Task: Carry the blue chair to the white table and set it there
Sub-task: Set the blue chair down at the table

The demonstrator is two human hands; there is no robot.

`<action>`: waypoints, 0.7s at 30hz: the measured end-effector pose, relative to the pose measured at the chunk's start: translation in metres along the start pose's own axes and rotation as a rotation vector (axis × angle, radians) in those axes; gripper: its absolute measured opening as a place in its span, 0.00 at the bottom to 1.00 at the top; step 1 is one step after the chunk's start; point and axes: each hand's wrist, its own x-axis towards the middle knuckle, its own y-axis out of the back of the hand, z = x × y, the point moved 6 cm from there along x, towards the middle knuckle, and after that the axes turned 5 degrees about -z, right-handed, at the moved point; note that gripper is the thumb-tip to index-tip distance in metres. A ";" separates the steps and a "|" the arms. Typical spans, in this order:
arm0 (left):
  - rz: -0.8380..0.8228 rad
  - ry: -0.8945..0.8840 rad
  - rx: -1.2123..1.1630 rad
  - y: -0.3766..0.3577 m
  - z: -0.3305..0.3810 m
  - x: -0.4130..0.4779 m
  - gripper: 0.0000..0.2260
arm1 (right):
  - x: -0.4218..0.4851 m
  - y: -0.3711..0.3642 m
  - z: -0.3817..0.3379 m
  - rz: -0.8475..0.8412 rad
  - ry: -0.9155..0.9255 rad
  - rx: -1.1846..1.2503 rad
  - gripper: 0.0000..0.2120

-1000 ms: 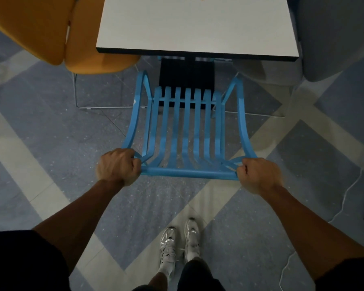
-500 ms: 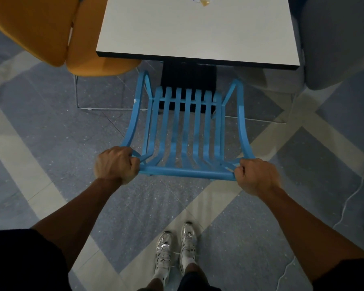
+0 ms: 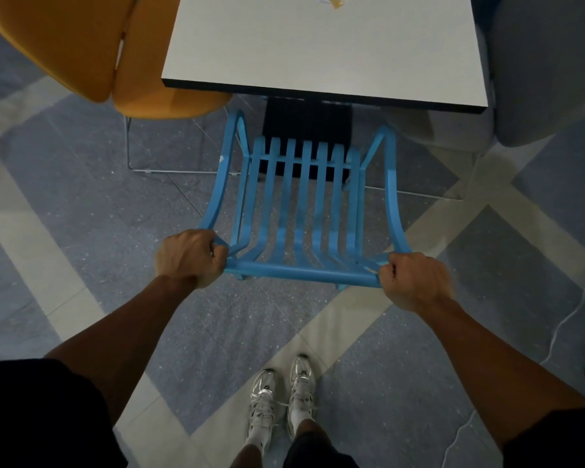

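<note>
The blue chair [image 3: 301, 211] with a slatted seat and curved armrests stands in front of me, its seat front close to the near edge of the white table [image 3: 321, 52]. My left hand [image 3: 190, 256] is shut on the left end of the chair's top back rail. My right hand [image 3: 414, 282] is shut on the right end of that rail. The chair's legs are hidden under the seat, so I cannot tell whether they touch the floor.
An orange chair [image 3: 92, 52] stands at the table's left, its wire frame on the floor. A grey upholstered seat [image 3: 547, 69] stands at the right. The table's dark pedestal [image 3: 306, 119] is ahead of the blue chair. A white cable [image 3: 568, 319] runs on the floor at right. My shoes [image 3: 281, 396] are below.
The table and chair have shifted slightly lower in the view as I stepped closer. Both hands keep their grip on the back rail.
</note>
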 end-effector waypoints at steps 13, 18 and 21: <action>0.043 -0.006 0.061 0.009 -0.011 0.022 0.09 | 0.018 0.002 -0.011 0.015 -0.004 -0.006 0.14; 0.065 0.014 0.067 0.012 -0.018 0.024 0.10 | 0.014 0.000 -0.020 0.044 -0.008 0.022 0.14; 0.052 0.073 0.079 0.007 -0.016 0.019 0.13 | 0.011 0.000 -0.013 0.040 -0.043 0.041 0.14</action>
